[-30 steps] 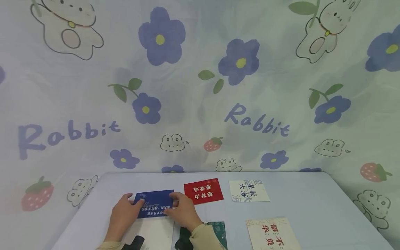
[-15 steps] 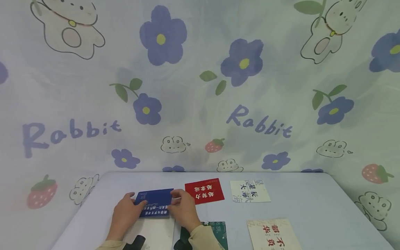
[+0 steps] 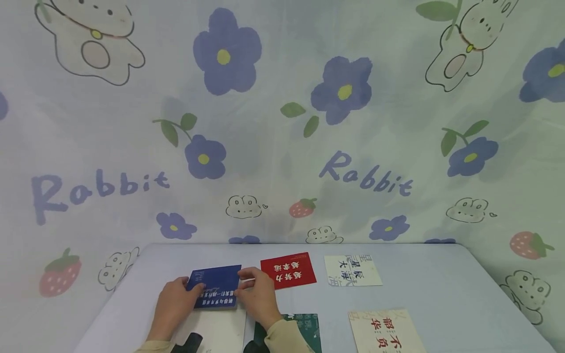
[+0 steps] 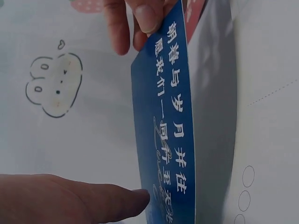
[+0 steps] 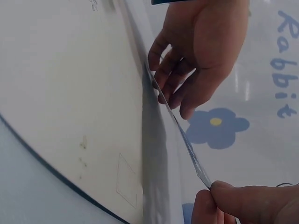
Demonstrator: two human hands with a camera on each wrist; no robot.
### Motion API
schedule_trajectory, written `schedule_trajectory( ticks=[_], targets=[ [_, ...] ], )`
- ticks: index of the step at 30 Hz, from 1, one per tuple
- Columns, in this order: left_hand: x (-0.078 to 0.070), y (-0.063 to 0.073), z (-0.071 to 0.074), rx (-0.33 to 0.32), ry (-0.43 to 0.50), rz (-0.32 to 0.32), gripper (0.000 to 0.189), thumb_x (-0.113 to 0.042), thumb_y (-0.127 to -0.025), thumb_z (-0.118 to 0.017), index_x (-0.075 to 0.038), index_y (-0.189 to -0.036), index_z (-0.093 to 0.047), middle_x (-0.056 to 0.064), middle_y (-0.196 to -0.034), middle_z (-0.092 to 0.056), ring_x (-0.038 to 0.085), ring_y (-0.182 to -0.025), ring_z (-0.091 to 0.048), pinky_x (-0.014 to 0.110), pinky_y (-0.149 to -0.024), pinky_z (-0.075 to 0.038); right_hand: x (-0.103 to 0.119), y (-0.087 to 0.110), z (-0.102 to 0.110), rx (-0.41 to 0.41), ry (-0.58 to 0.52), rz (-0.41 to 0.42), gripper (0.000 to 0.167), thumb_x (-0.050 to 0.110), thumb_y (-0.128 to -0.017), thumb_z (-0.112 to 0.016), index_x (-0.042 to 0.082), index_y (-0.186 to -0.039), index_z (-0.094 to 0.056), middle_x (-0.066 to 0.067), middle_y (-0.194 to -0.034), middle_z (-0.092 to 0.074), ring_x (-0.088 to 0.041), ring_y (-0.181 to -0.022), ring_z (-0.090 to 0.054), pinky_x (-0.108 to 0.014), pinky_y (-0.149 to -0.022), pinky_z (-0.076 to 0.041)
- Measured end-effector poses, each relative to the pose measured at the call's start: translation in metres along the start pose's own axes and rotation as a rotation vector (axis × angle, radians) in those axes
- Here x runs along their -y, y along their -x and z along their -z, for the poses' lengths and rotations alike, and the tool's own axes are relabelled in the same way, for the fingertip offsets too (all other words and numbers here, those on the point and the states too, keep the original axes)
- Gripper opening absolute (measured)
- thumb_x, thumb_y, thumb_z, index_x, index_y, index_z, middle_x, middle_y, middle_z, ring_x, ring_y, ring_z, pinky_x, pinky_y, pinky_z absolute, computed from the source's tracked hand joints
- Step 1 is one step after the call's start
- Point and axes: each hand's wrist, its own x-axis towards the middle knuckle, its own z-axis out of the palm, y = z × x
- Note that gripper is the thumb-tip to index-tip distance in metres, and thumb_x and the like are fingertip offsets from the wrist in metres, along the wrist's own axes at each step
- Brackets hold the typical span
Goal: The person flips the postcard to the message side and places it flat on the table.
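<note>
A blue postcard (image 3: 215,288) with white Chinese lettering is held between both hands at the left of the table, tilted and raised off the tabletop. My left hand (image 3: 173,304) holds its left end, thumb on the printed face and fingers behind. With thumb and fingertips my right hand (image 3: 259,296) pinches the right edge; the right wrist view shows that pinch at a corner of the thin card (image 5: 187,144). Just in front of it lies a cream-white card (image 3: 218,328) with circles and a dotted line, seen closer in the left wrist view.
A red card (image 3: 289,270) and a white card (image 3: 352,270) lie toward the back. Nearer are a dark green card (image 3: 310,329), partly hidden by the right sleeve, and a beige card (image 3: 384,331) with red lettering. A rabbit-patterned curtain (image 3: 273,147) hangs behind the table.
Both hands keep hold of the blue postcard. It has tilted slightly, and its right edge has shifted a little left with the right hand. The other cards lie where they were.
</note>
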Motion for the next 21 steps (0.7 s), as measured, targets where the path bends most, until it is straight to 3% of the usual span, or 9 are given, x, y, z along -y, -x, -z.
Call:
schedule_trajectory(
  ticks=[10, 21],
  targets=[
    [0.0000, 0.0019, 0.0058, -0.034, 0.060, 0.011, 0.056, -0.022, -0.099, -0.055, 0.022, -0.132, -0.046, 0.041, -0.129, -0.053, 0.057, -0.123, -0.048, 0.065, -0.103, -0.039, -0.0042, -0.0015, -0.0009, -0.076, 0.030, 0.035, 0.029, 0.001, -0.082, -0.079, 0.002, -0.111, -0.072, 0.004, -0.091, -0.070, -0.009, -0.082, -0.066, -0.027, -0.077, -0.059],
    [-0.0028, 0.0032, 0.0085, -0.067, 0.097, 0.009, 0.053, -0.022, -0.100, -0.055, 0.019, -0.133, -0.049, 0.039, -0.127, -0.056, 0.055, -0.117, -0.053, 0.064, -0.097, -0.044, -0.0032, 0.0012, 0.0047, -0.080, 0.054, 0.060, 0.030, 0.000, -0.084, -0.077, 0.003, -0.113, -0.074, 0.002, -0.093, -0.071, -0.008, -0.083, -0.065, -0.026, -0.077, -0.059]
  ],
)
